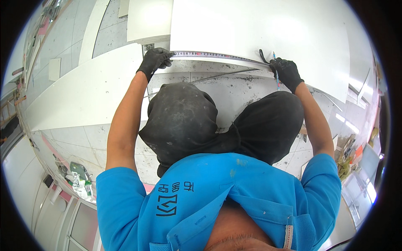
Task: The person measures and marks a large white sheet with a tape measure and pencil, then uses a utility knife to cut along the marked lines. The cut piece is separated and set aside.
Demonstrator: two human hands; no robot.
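A steel tape measure blade (pixel 213 56) stretches along the near edge of a large glossy white panel (pixel 251 28). My left hand (pixel 156 61), in a black glove, pinches the blade's end at the panel's left corner. At the other end my right hand (pixel 286 71), gloved alike, grips the tape measure, whose case is mostly hidden by the fingers. A light-blue pencil (pixel 277 77) is also held in the right hand, its tip pointing away from me. The tape's black wrist strap (pixel 262 56) loops up beside that hand, over the panel.
A long white board (pixel 84 91) lies on the tiled floor at left. Several stacked panels (pixel 149 22) stand beyond my left hand. A thin strip (pixel 226 74) crosses the floor before my knees. Bags (pixel 82 182) lie at lower left, and mixed clutter (pixel 347 157) at right.
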